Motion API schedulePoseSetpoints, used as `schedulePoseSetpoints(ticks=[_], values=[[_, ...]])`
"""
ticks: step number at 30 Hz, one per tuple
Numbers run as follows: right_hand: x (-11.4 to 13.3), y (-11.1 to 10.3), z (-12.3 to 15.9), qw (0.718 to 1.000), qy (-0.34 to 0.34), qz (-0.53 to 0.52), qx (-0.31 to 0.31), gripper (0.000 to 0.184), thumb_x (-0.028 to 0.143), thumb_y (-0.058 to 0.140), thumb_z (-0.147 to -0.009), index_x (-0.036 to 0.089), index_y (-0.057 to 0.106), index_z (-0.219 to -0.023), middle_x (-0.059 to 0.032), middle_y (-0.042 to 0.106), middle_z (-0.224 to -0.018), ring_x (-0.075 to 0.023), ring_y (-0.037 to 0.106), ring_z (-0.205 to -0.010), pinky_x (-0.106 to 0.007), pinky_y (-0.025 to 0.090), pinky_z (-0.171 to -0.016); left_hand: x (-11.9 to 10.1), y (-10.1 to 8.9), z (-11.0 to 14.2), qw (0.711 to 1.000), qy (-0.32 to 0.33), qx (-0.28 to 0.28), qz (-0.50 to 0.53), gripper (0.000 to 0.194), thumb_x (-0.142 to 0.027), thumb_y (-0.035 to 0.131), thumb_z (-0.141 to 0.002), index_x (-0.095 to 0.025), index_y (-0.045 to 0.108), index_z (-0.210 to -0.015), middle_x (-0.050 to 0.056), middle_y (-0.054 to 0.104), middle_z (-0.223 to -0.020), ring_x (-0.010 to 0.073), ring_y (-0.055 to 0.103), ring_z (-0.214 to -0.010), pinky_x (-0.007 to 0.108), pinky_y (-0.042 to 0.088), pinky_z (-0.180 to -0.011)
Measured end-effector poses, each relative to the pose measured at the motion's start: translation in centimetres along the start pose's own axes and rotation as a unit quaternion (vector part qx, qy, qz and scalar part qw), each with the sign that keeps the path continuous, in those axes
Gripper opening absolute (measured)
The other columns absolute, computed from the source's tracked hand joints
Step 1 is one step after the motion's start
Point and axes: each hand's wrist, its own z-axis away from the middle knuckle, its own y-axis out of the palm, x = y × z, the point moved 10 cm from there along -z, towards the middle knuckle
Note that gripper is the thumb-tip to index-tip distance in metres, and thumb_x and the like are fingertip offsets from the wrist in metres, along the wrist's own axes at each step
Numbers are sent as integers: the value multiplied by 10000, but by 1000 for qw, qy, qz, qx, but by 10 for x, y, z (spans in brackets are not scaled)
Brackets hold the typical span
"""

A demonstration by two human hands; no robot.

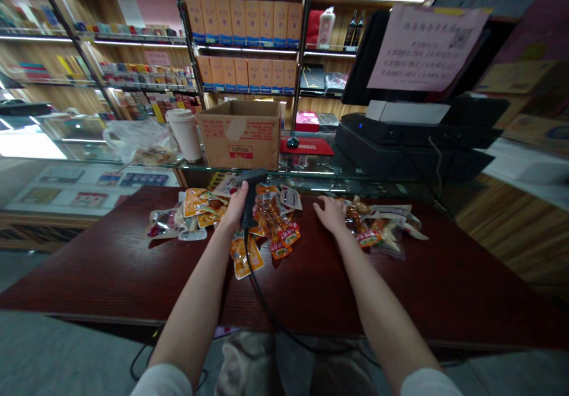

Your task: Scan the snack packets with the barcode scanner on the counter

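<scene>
A: Nearest item, bottom of the frame?
B: Trousered legs [249, 363], partly under one dark red-brown table [306, 301]. A black cable [265, 307] crosses the table edge and runs up to the scanner [249, 206].
A: Scanner, location and holder?
B: Centre of the frame, slightly left. Left hand [239, 206], fingers closed round its black handle, head uppermost, above the central packets [278, 224].
A: Packets, describe.
B: Sealed, overlapping; brown contents, red-and-orange labels. Orange packets [198, 202] and clear ones adjoin on the left.
A: Right hand [333, 213]?
B: Right of centre, at the left edge of the right-hand packets [382, 230]. Thumb spread; fingertips partly hidden, so cannot tell whether it grips any.
A: Behind the table?
B: Glass counter, left to right: plastic bag [137, 138], lidded white cup [184, 135], open cardboard box [240, 138], black mouse [292, 142] on a red mat [317, 146], black machine [413, 138].
A: Upper right?
B: Dark monitor [362, 58], printed pink sheet [427, 49] across it.
A: Farthest?
B: Lit wooden shelving, top of the frame; two rows of orange-and-blue boxes [244, 19], upper centre.
</scene>
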Motion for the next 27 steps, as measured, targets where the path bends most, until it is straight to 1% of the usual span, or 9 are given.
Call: schedulePoseSetpoints(ticks=[3, 6, 9, 12, 15, 19, 21, 23, 27], values=[[28, 31, 2, 993, 15, -100, 62, 528, 544, 510, -919, 194, 591, -1307, -158, 690, -1182, -323, 606, -1148, -504, 401, -1009, 6, 1, -1, 999, -13, 13, -28, 648, -813, 509, -776, -167, 552, -742, -15, 516, -469, 90, 458, -378, 211, 368, -380], [42, 43, 5, 993, 37, -79, 74, 646, 641, 522, -884, 134, 601, -1277, -224, 657, -1214, -380, 558, -1201, -527, 396, -997, 9, 4, -1, 999, -21, 25, -44, 660, -824, 498, -773, -168, 551, -715, -7, 513, -455, 94, 462, -374, 213, 367, -379], [42, 46, 3, 995, 42, -45, 75, 552, 643, 558, -856, 151, 677, -1077, -232, 633, -1223, -396, 537, -1215, -552, 389, -993, 10, 8, -1, 998, -24, 29, -46, 661, -833, 534, -738, -171, 542, -726, -11, 530, -476, 92, 463, -376, 214, 379, -376], [23, 49, -3, 984, 77, -130, 89, 371, 521, 706, -754, 194, 642, -917, -135, 682, -1068, -323, 615, -1081, -507, 444, -949, 8, 9, -1, 999, -17, 26, -43, 669, -836, 566, -706, -169, 536, -730, -10, 547, -504, 87, 467, -383, 209, 378, -370], [-1, 47, -9, 943, 103, -304, 87, 308, 333, 747, -642, 202, 562, -850, -40, 682, -910, -237, 652, -907, -425, 515, -866, 7, 8, 0, 999, -14, 26, -44, 684, -843, 563, -699, -160, 553, -738, -8, 547, -502, 89, 472, -387, 204, 374, -370], [-16, 44, -7, 838, 116, -521, 114, 316, 242, 698, -599, 224, 488, -833, 4, 673, -881, -193, 674, -825, -385, 576, -779, 8, 11, 2, 998, -22, 34, -57, 684, -844, 543, -714, -160, 563, -718, -3, 538, -481, 92, 468, -380, 208, 379, -377], [-16, 40, -5, 802, 113, -576, 114, 344, 248, 714, -584, 231, 461, -816, 18, 668, -886, -177, 679, -817, -374, 594, -763, 9, 17, 3, 996, -26, 56, -59, 684, -844, 526, -725, -162, 567, -711, 1, 531, -467, 94, 462, -374, 209, 370, -373], [-11, 36, -4, 790, 99, -597, 103, 381, 277, 744, -570, 232, 446, -803, 32, 656, -880, -163, 676, -822, -367, 602, -774, 12, 24, 5, 994, -33, 81, -61, 684, -844, 514, -734, -163, 573, -707, 3, 519, -451, 99, 461, -372, 209, 363, -371], [3, 31, -4, 788, 72, -605, 88, 430, 340, 769, -556, 237, 435, -807, 51, 634, -863, -158, 668, -833, -386, 609, -810, 21, 34, 8, 991, -60, 108, -60, 651, -818, 527, -755, -170, 579, -711, -7, 506, -449, 101, 453, -366, 223, 384, -377]])
